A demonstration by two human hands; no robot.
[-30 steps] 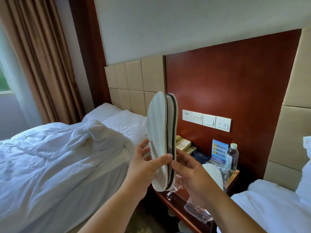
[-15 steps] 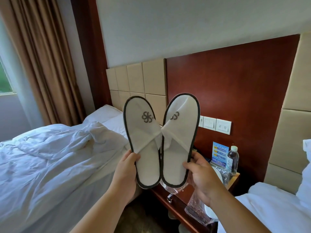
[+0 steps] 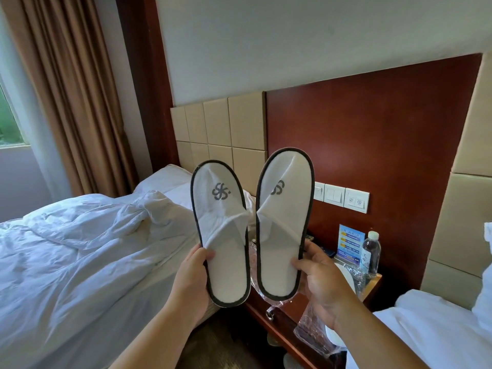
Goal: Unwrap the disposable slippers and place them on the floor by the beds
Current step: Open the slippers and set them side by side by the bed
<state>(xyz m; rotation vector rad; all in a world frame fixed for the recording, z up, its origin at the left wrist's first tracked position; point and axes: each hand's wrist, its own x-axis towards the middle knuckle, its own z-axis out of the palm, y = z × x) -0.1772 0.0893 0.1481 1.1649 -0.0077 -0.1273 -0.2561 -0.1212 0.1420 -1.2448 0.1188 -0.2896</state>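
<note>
You've got 1 slipper pinched by the heel in each of your hands, left slipper [image 3: 221, 235] in left hand [image 3: 193, 278], right slipper [image 3: 283, 225] in right hand [image 3: 318, 283], upright at 12 o'clock btwn the beds, so they'd likely flop or land sole-up if dropped vs. lowered to the floor [image 3: 213, 344].

Left hand [image 3: 192, 278] and right hand [image 3: 320, 282] raised, fingers [image 3: 300, 263] gripping

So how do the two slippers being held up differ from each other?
The left slipper sits lower, in the left hand, and shows its whole grey logo. The right slipper, in the right hand, is held higher, and a fold hides part of its logo. Both are white with dark trim, unwrapped, toes up.
</note>
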